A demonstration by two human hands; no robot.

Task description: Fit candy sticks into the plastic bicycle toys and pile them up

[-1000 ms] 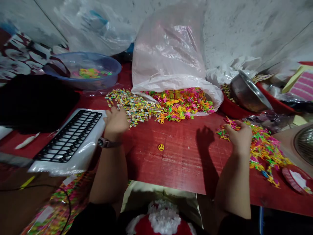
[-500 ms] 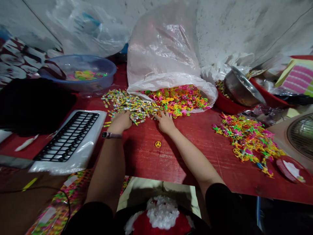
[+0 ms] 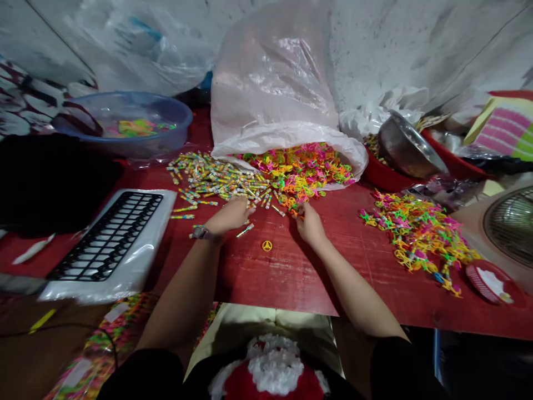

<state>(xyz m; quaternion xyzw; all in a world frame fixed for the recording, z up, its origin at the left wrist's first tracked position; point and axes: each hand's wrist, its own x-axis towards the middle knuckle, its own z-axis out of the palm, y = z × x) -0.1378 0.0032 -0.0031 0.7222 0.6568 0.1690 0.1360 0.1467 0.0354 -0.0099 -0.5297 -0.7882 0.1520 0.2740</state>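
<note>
My left hand (image 3: pixel 231 214), with a watch on its wrist, is low over the near edge of a pile of small printed tubes (image 3: pixel 216 176). Its fingers are curled under and mostly hidden, so what they hold does not show. A loose tube (image 3: pixel 245 230) lies just below it. My right hand (image 3: pixel 310 223) has its fingers drawn together on an orange plastic piece (image 3: pixel 295 212) at the front of a heap of bright plastic pieces (image 3: pixel 308 169). That heap spills from a large white plastic bag (image 3: pixel 275 83). A yellow three-spoked ring (image 3: pixel 267 245) lies between my forearms.
Left stand a blue basin (image 3: pixel 137 139) and a black plastic rack (image 3: pixel 110 236) on clear plastic sheets. On the right are another pile of bright pieces (image 3: pixel 420 239), a metal bowl (image 3: pixel 410 147), a fan (image 3: pixel 510 222) and a small red basket (image 3: pixel 478 283). The tabletop (image 3: pixel 258 283) is red.
Both hands have drawn back toward me, the left also rightward. Some tubes have shifted nearer and spread out, one lying below my left hand. My right hand's fingers have come together.
</note>
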